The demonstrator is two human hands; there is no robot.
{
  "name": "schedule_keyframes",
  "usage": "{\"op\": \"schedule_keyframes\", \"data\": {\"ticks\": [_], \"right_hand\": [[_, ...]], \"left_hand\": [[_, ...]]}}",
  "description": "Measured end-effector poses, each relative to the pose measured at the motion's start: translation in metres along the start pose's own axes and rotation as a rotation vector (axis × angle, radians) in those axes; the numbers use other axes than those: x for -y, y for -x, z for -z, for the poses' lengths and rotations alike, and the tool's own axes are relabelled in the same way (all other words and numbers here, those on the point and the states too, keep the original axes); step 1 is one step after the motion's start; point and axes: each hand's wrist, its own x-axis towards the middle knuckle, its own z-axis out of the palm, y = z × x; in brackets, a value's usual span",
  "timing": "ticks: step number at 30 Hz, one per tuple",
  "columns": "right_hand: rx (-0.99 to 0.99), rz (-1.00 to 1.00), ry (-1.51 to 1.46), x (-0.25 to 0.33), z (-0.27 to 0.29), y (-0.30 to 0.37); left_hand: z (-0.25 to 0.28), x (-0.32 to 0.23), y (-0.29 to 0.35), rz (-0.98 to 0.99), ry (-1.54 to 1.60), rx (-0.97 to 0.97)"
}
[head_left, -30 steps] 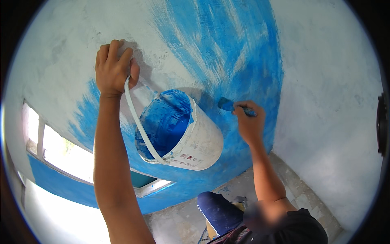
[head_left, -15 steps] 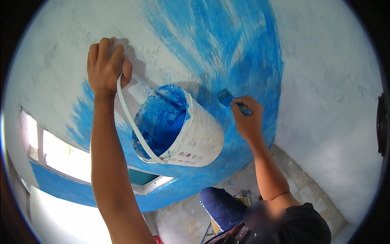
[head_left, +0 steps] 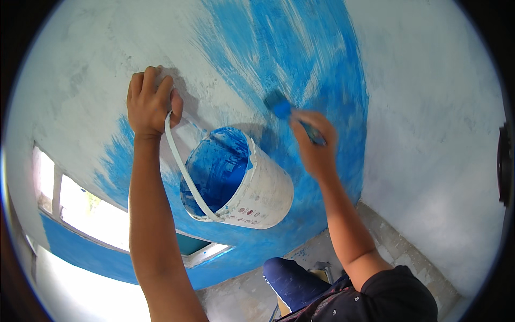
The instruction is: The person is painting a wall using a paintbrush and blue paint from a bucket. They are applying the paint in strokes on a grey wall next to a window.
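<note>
Fingers of the right hand [head_left: 322, 154] grip a flat paintbrush [head_left: 280, 107] with blue-coated bristles [head_left: 273, 99], held at a pale wall [head_left: 221, 86] partly covered in blue strokes. Nearby, bent fingers of the left hand [head_left: 147, 110] hold the curved white handle [head_left: 185, 175] of a tilted, paint-smeared white plastic bucket [head_left: 268, 185] containing blue paint [head_left: 230, 181]; a bright window [head_left: 88, 199] sits lower left.

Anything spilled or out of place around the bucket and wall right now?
Just mess: blue specks dot the grey floor below the painted wall, probably drips, odd on an otherwise unpainted surface. Blue smears also mark the rim of the white bucket.
</note>
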Motion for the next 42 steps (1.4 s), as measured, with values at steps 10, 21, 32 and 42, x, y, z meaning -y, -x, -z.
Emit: {"op": "schedule_keyframes", "data": {"ticks": [10, 21, 32, 42], "right_hand": [[0.168, -0.304, 0.032, 0.037, 0.012, -0.031], [0.162, -0.226, 0.193, -0.035, 0.057, 0.002], [0.097, 0.042, 0.019, 0.023, 0.018, -0.078], [0.080, -0.568, 0.207, -0.078, 0.114, -0.019]], "left_hand": [[0.002, 0.002, 0.011, 0.039, 0.008, 0.030], [-0.004, -0.002, 0.007, 0.060, 0.016, 0.052], [-0.006, 0.010, 0.027, -0.035, -0.038, 0.032], [-0.006, 0.005, 0.017, -0.003, -0.007, 0.007]]}}
